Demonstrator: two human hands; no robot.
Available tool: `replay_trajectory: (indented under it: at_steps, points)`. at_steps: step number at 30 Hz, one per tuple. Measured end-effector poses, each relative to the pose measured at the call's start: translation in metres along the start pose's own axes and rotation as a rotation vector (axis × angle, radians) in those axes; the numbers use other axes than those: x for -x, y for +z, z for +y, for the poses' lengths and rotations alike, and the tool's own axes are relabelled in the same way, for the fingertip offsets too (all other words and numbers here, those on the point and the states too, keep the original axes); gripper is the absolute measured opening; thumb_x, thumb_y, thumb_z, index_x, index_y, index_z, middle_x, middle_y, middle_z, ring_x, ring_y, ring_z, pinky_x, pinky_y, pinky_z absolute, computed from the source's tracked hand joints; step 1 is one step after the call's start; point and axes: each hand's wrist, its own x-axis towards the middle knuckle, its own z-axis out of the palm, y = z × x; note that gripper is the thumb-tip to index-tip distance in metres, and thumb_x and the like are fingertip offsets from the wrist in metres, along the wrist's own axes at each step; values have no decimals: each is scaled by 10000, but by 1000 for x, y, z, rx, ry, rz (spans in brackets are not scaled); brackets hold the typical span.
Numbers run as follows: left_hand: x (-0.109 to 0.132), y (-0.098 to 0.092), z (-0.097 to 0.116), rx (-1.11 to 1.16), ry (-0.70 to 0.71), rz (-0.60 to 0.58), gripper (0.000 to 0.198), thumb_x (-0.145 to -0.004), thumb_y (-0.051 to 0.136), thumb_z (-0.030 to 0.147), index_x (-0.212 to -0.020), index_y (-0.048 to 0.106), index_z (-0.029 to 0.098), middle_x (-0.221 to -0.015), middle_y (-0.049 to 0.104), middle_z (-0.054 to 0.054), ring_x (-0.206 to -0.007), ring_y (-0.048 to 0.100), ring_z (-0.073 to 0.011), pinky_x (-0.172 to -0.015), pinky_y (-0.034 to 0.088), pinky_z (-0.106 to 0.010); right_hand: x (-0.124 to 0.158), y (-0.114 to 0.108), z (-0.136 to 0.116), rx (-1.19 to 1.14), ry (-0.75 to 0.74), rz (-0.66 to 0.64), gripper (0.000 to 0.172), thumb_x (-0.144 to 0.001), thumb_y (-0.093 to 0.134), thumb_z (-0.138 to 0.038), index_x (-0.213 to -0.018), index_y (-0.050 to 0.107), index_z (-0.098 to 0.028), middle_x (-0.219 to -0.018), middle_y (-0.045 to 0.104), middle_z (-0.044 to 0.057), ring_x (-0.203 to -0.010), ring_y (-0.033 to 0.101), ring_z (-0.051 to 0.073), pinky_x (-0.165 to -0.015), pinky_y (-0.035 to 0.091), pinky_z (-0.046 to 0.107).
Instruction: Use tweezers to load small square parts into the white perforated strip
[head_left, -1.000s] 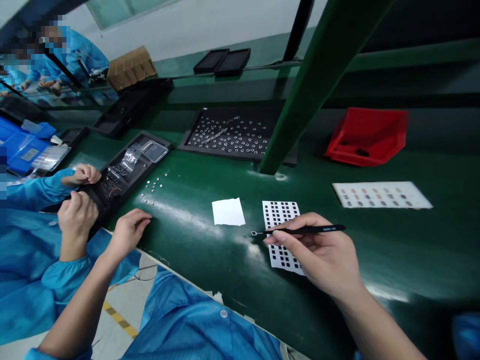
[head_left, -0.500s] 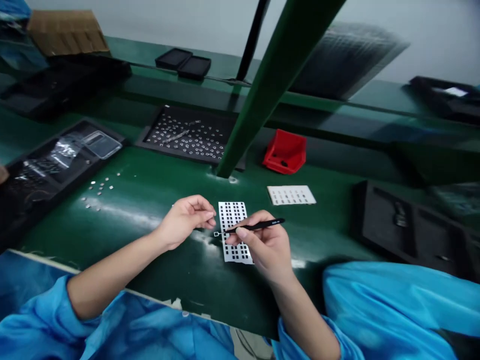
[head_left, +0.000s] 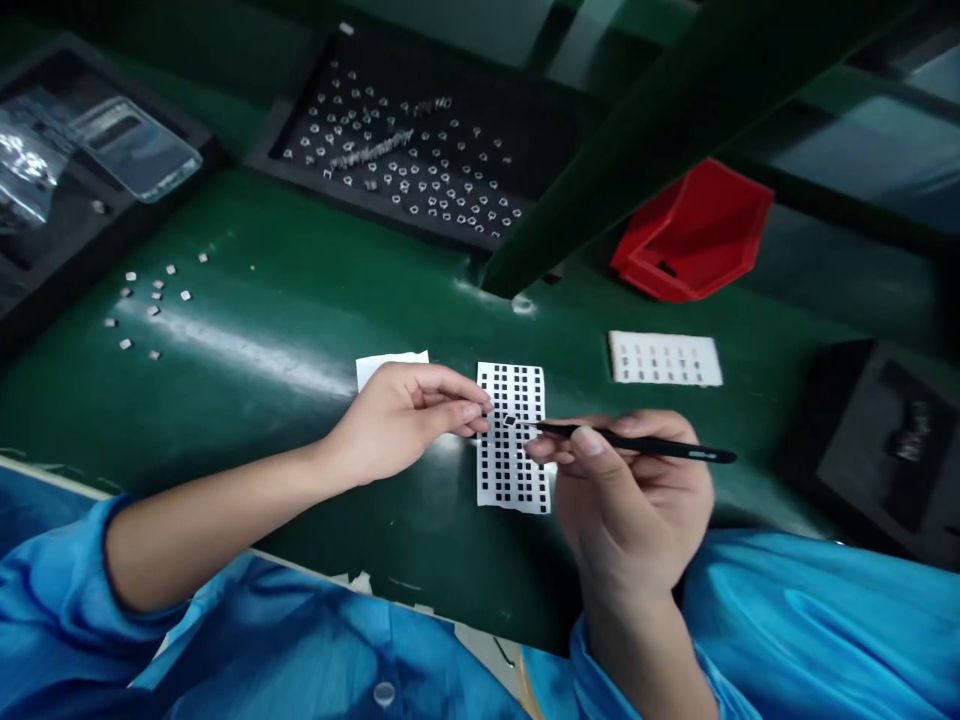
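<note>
My right hand point(head_left: 637, 490) grips black tweezers point(head_left: 660, 445), pointing left. At their tip is a tiny square piece point(head_left: 511, 421) with a pale rim, over a white sheet point(head_left: 489, 495) carrying rows of small black squares. Whether the piece touches the sheet I cannot tell. My left hand point(head_left: 405, 420) reaches in from the other side, thumb and fingertips drawn together by the sheet's left edge; anything between them is too small to make out. Partly covered by that hand, a blank white paper point(head_left: 390, 364) lies on the green table.
Several small metal squares point(head_left: 154, 311) lie loose at the left. A black tray point(head_left: 420, 235) holds many little frames at the back, beside a slanting green post point(head_left: 600, 190). Rightward are a red bin point(head_left: 637, 265), a white card point(head_left: 667, 378) and a dark foam tray point(head_left: 847, 440).
The view has tipped down and closer. The tweezers' tip with its small square was beside the sheet's left edge and is now over the sheet. White paper shows behind my left hand.
</note>
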Motion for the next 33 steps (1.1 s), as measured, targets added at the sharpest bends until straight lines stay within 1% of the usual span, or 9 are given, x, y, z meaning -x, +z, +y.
replay_trajectory:
  at_steps: [5, 9, 13, 15, 20, 26, 29, 31, 33]
  points:
    - [1, 2, 0, 19, -39, -6, 110, -935, 790, 136, -1009, 867, 166, -966, 875, -65, -988, 861, -223, -960, 718, -381, -1, 3, -1, 54, -2, 31, 334, -960, 881, -384, -1027, 558, -329, -907, 835, -38, -686, 831, 236, -724, 710, 417]
    - [-1, 4, 1, 45, -52, 0, 136, -939, 768, 94, -1011, 861, 161, -954, 874, -55, -988, 863, -216, -958, 722, -374, -1, 5, -1, 38, -15, 40, 327, -953, 891, -341, -1027, 573, -329, -890, 829, -44, -701, 832, 234, -740, 710, 416]
    - [0, 5, 3, 56, -56, 7, 176, -951, 725, 54, -1023, 856, 147, -967, 874, -58, -999, 864, -212, -945, 720, -354, -2, 6, 1, 96, -42, 36, 314, -981, 861, -356, -1014, 550, -327, -894, 819, -50, -697, 832, 225, -745, 714, 410]
    - [1, 5, 6, 56, -63, 3, 179, -955, 718, 52, -1024, 855, 144, -965, 874, -62, -1000, 864, -214, -944, 719, -354, -2, 5, 2, 109, -51, 33, 312, -989, 850, -363, -1014, 542, -325, -894, 818, -53, -705, 838, 227, -752, 713, 406]
    - [3, 6, 9, 78, -90, -11, 164, -953, 730, 64, -1011, 851, 157, -970, 873, -62, -1009, 860, -214, -964, 710, -358, -2, 5, 6, 111, -48, 28, 321, -987, 855, -375, -1025, 540, -327, -907, 825, -45, -714, 842, 234, -711, 699, 388]
    - [2, 6, 6, 126, -115, -7, 155, -944, 747, 66, -1038, 838, 151, -1031, 873, -72, -1003, 856, -208, -949, 702, -351, -2, 6, 6, 43, -47, -3, 304, -967, 882, -324, -1023, 583, -328, -955, 854, -40, -726, 838, 212, -755, 702, 378]
    - [3, 6, 5, 80, -68, -5, 151, -904, 817, 102, -1043, 836, 159, -1061, 874, -71, -1004, 851, -211, -972, 696, -364, -2, 4, 5, 16, -46, -10, 297, -971, 875, -315, -1016, 582, -332, -958, 854, -40, -717, 834, 212, -731, 695, 374]
    - [4, 6, 6, 25, -1, 6, 151, -878, 858, 124, -1021, 833, 168, -1045, 875, -60, -988, 848, -206, -972, 695, -358, -1, 3, 3, 38, -59, -18, 295, -987, 855, -332, -1005, 561, -335, -950, 844, -43, -703, 831, 221, -704, 691, 384]
    - [6, 7, 8, -29, 65, 19, 118, -887, 848, 123, -990, 829, 177, -1015, 875, -47, -973, 848, -199, -952, 695, -340, -1, 2, 2, 43, -79, -34, 299, -993, 849, -344, -1000, 550, -334, -930, 832, -49, -689, 827, 221, -697, 690, 387]
